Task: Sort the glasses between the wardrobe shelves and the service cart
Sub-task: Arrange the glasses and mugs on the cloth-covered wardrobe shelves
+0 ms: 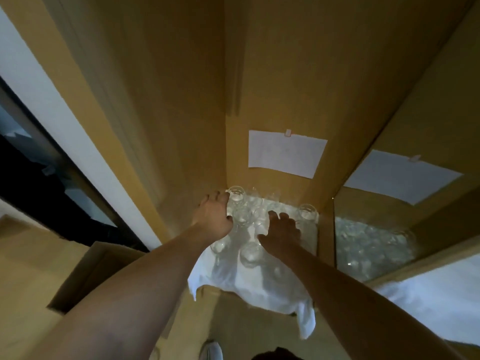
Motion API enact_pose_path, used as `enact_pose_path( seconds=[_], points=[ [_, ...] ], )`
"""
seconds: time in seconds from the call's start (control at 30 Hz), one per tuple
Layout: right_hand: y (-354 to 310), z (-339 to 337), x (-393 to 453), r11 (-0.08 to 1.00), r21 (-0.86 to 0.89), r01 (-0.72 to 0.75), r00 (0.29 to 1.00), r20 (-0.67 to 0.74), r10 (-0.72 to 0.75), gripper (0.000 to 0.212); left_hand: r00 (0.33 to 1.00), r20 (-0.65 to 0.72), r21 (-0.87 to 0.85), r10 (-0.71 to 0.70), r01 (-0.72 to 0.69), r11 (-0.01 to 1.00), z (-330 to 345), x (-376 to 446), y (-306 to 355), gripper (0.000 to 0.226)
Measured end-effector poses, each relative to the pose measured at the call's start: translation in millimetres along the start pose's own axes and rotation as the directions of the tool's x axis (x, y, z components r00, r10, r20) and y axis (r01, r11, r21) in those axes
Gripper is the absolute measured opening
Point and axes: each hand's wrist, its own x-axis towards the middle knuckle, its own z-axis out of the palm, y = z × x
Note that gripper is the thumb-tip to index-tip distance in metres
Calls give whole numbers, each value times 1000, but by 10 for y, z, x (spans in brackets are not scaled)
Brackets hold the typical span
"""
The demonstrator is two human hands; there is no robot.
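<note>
two bare hands reach into a wooden wardrobe (166, 113) compartment full of clear glasses (245, 216). their number is too blurred to count surely; about eight rounded bowls show on the near shelf, standing on a white cloth (259, 284) that drapes over the shelf's front edge. the left hand (214, 216) is stretched forward with its fingertips at the rim of the far-left glass (236, 194); whether the fingers actually grip it cannot be told. the right hand (281, 233) lies palm down with fingers spread and relaxed over the glasses, near another upright glass (307, 213) at the right wall. two white paper sheets (285, 153) are taped to the back panels, one per compartment. the neighbouring compartment on the right holds a second mass of shiny glassware (371, 245), uncountable. the wood is smooth, matte, tan.
</note>
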Motion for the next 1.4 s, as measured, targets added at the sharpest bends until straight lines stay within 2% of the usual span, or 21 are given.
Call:
enact_pose_path(
  seconds=[0.17,0.27,0.4,0.7,0.8,0.9,1.13,1.4],
  points=[
    [-93,195,162,995,34,-94,993,73,91,71,997,62,-35,47,-45,998,113,307,-230,62],
    [-122,283,314,988,52,-142,984,113,136,71,997,74,-105,14,-6,994,254,465,-297,66],
    [-82,371,677,988,59,-144,981,138,135,69,991,135,-20,0,2,1000,449,793,-300,69],
    [59,950,1693,984,84,-155,957,262,128,66,974,206,15,-98,97,995,1079,1486,-514,69],
    [121,1178,2026,980,81,-180,948,282,150,64,970,200,-34,-136,146,989,1322,1726,-570,68],
    [186,1381,2277,978,81,-193,949,269,165,64,944,259,-63,-203,226,972,1579,1902,-593,72],
    [279,1761,2609,990,9,-143,970,199,138,75,931,263,-8,-254,266,964,2065,2179,-786,78],
    [294,2039,2699,979,62,-193,976,119,185,82,883,323,1,-339,358,934,2319,2433,-991,95]
  ],
)
